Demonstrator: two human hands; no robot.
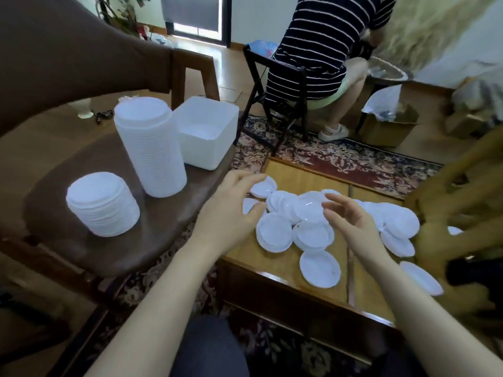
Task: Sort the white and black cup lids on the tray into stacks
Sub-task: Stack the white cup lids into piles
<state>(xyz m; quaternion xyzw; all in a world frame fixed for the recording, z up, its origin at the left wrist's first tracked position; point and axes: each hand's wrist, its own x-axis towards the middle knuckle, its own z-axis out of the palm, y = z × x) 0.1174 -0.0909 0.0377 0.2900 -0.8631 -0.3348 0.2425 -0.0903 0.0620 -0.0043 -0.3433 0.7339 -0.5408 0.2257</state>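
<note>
At centre frame, a low wooden worktop (288, 270) carries a loose scatter of white lids (313, 235), overlapping one another from 11 o'clock round to 4 o'clock of the pile. No black lids can be made out among them. No brand, label or writing can be read on any lid or container; fine embossing, if any, is lost to blur.

Both hands hover over the pile. The left hand (231, 210) is at 9 o'clock of the scatter, fingers spread and apart, fingertips at the edge of the farthest lid; whether they touch it cannot be told. The right hand (351, 221) is at 3 o'clock, fingers curled loosely and apart, holding nothing visible.

On a dark brown chair seat (152, 235) at 9 o'clock of the worktop stand a tall stack of white lids (152, 151), a short stack of white lids (102, 204) at 8 o'clock of it, and a white square tub (206, 131) just beside the tall stack at 2 o'clock.

A lid (420, 277) at 4 o'clock lies at the worktop's right margin, partly over the edge. Right side of frame is heavily blurred; the wooden shapes there cannot be identified. A seated person in a striped dress (324, 42) at 12 o'clock is cut off by the top edge.
</note>
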